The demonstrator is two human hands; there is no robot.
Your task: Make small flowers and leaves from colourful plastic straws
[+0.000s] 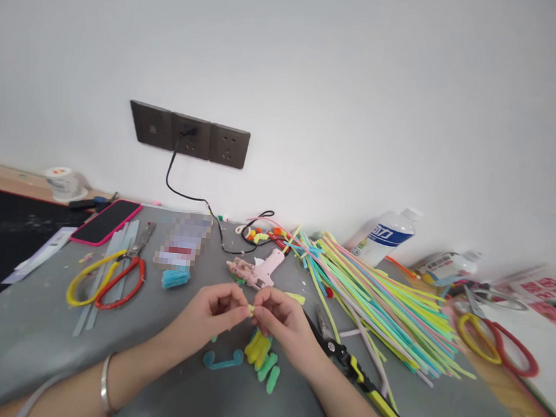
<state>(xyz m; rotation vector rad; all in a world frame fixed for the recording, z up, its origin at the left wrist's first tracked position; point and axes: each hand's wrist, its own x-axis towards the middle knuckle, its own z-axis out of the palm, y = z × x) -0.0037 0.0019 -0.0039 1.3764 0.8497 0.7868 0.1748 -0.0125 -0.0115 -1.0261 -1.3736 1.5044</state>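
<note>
My left hand (214,310) and my right hand (286,327) meet above the grey mat, fingertips pinched together on a small yellow pipe cleaner piece (250,311). Most of that piece is hidden by the fingers. Just below them lie folded yellow pipe cleaner pieces (257,349), short green pieces (273,379) and a blue pipe cleaner (223,364) with both ends curled. A pink glue gun (265,271) rests right behind my hands. Beside my right forearm are black-and-yellow pliers (355,372).
Loose pipe cleaners (377,303) spread across the right, with a white bottle (386,235) behind. Red-and-yellow scissors (140,280) lie left, a second pair (496,338) far right. A phone (107,221), a blue bundle (175,278) and a black cord (185,195) are also there.
</note>
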